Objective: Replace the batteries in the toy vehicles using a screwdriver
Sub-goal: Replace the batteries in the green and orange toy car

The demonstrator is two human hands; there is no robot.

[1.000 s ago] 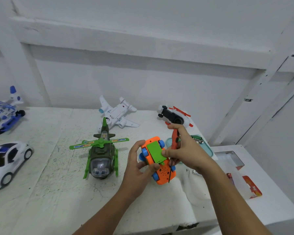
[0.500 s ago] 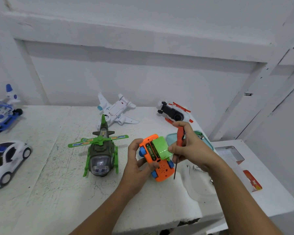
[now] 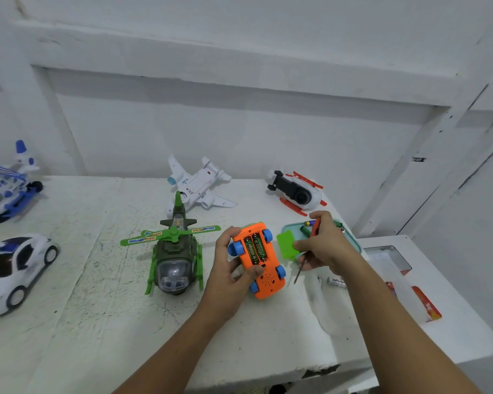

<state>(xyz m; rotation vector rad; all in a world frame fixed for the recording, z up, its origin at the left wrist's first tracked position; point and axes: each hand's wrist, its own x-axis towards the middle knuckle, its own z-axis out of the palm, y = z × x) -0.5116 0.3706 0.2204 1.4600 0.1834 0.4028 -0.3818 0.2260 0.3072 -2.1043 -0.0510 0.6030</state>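
In the head view, a table (image 3: 97,308) carries a helicopter (image 3: 177,251) just left of the hands, a plane (image 3: 199,186) behind it, and a tray (image 3: 358,245) partly hidden by the right hand (image 3: 325,245). The left hand (image 3: 228,268) curls round the upturned orange car (image 3: 265,282) (its bay open, two batteries (image 3: 255,248) inside), thumb on its underside. The right thumb and forefinger pinch the green cover (image 3: 286,244) beside the car, while the other fingers clasp a screwdriver (image 3: 300,269), tip down.
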